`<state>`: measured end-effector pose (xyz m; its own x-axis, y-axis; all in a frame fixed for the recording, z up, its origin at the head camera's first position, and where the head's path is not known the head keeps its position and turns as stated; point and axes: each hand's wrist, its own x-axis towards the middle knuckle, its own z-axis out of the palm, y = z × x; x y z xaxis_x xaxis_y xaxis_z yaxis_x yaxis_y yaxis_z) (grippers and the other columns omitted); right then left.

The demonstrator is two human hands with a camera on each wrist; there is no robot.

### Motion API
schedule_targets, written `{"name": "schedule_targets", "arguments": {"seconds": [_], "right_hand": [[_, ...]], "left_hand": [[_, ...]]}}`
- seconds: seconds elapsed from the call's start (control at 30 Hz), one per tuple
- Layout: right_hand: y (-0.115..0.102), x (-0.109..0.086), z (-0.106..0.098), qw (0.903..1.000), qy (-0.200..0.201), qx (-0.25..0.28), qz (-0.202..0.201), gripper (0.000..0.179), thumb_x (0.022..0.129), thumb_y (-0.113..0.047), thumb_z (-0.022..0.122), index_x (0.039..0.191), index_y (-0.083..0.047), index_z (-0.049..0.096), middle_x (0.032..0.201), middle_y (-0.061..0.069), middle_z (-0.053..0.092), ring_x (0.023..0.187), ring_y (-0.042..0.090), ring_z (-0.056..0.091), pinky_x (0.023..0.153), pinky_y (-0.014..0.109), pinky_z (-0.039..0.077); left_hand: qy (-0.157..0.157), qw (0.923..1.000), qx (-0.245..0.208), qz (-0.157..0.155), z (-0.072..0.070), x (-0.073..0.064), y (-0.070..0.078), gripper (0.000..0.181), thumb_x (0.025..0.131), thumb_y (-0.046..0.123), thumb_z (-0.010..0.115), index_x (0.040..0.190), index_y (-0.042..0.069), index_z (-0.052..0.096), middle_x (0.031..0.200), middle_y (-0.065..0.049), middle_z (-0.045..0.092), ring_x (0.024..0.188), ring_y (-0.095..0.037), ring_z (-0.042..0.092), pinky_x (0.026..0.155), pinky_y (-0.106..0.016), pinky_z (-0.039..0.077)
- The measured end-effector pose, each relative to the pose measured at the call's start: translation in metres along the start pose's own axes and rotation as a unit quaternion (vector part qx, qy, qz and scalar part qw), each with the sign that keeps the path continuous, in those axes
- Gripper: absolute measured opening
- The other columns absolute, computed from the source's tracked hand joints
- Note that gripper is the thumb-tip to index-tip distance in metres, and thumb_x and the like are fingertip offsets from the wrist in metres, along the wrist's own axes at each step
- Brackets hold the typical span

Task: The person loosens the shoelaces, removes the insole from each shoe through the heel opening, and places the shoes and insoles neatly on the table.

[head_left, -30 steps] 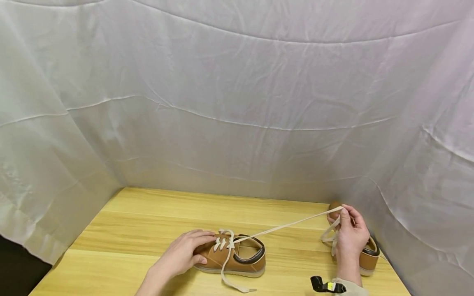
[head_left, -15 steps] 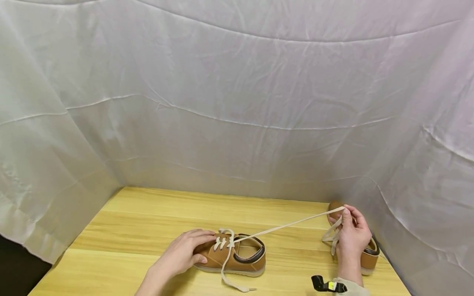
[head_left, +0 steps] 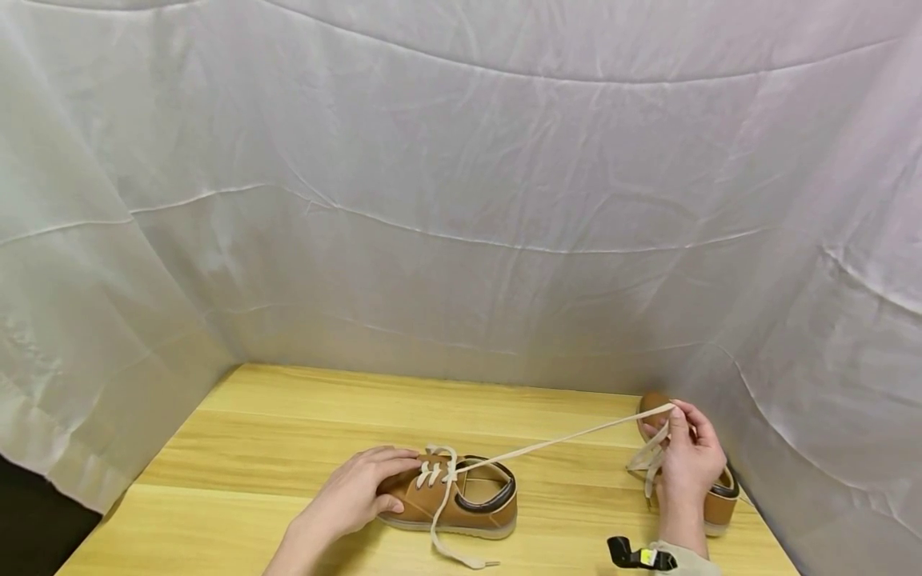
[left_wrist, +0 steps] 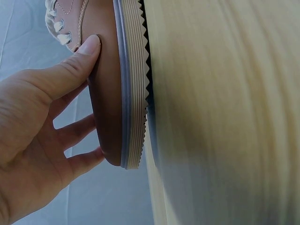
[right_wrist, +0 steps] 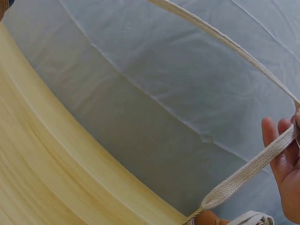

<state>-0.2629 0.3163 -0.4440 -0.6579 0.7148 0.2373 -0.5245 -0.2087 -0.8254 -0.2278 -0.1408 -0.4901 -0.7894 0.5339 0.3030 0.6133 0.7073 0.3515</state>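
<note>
One brown shoe (head_left: 471, 516) stands upright on the tabletop (head_left: 288, 424), toe toward the person's left. The left hand (head_left: 360, 488) holds its front, thumb pressed on the near side, the other fingers round the far side. Well apart from it, the right hand (head_left: 687, 456) pinches a pale lace (right_wrist: 255, 164) between thumb and fingers; the strand runs straight up from the top of the lacing. The other end (head_left: 453, 557) droops over the shoe's near side, its tip on the tabletop. A second shoe (head_left: 719, 510) is partly hidden behind the right hand. Drawing this strand snug seems to call for a firm hold, so the shoe cannot slide, and a slow, even pull; a sharp tug might drag the other end through.
</note>
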Motion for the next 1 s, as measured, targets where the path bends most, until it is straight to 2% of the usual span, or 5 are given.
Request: {"name": "schedule_targets", "arguments": {"seconds": [0.27,0.6,0.8,1.0], "right_hand": [[-0.0004,0.0007,-0.0008,0.9999,0.008,-0.008,-0.004,0.025,0.097,-0.004,0.07,0.118,0.009,0.071,0.087,0.003,0.068,0.072,0.014,0.068,0.063,0.026,0.063],[-0.0005,0.0014,-0.0018,0.9998,0.009,0.009,-0.013,0.026,0.096,-0.004,0.071,0.118,0.01,0.07,0.088,0.006,0.069,0.069,0.012,0.068,0.061,0.024,0.063],[-0.0013,0.0004,-0.0022,0.9997,0.012,0.019,-0.008,0.03,0.096,-0.003,0.071,0.121,0.013,0.067,0.088,0.007,0.069,0.069,0.012,0.067,0.062,0.025,0.063],[-0.0069,-0.0029,0.0,0.9992,0.018,0.036,-0.001,0.027,0.096,0.0,0.069,0.119,0.013,0.068,0.085,0.007,0.068,0.068,0.013,0.067,0.061,0.027,0.063]], "left_hand": [[0.0,1.0,-0.006,-0.002,-0.0003,0.0002,0.0004,0.063,0.081,0.029,0.085,0.14,0.014,0.066,0.145,-0.001,0.063,0.132,-0.033,0.058,0.109,-0.06,0.046],[0.0,1.0,-0.004,0.0,-0.0012,-0.0002,0.0011,0.062,0.082,0.029,0.085,0.139,0.014,0.067,0.145,0.0,0.063,0.133,-0.032,0.058,0.109,-0.059,0.047],[0.0,1.0,-0.006,-0.001,-0.0008,-0.0003,0.0003,0.062,0.081,0.029,0.085,0.139,0.015,0.067,0.145,-0.001,0.063,0.132,-0.032,0.059,0.109,-0.059,0.047],[0.001,1.0,-0.006,-0.003,-0.0003,-0.0003,-0.0002,0.063,0.081,0.029,0.085,0.139,0.015,0.067,0.145,-0.001,0.063,0.132,-0.032,0.059,0.109,-0.06,0.047]]}}
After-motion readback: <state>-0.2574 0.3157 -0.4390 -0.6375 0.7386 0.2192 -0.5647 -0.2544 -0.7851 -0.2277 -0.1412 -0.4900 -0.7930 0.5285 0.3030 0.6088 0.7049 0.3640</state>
